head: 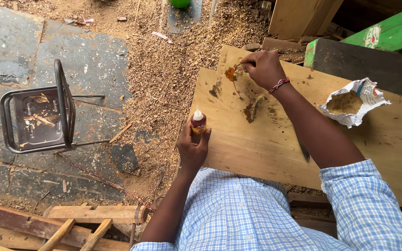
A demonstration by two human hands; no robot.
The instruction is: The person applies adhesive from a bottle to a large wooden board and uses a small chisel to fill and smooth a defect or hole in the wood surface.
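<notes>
Left hand (192,148) clasped a small glue bottle (198,122) upright at the near edge of the plywood board (266,144) — nozzle up, apparently parked out of the way yet ready. Right hand (262,68) was clenched, fingertips pressed to the board's far end, seemingly working a brown filler patch (252,108); whether it held anything, could not tell. The patch looked dark, smeared, irregular against pale wood. A torn paper packet (352,103) of brown powder lay open near the right arm — within reach. Sawdust (164,69) covered the ground; a metal stool (40,118) stood well apart.
</notes>
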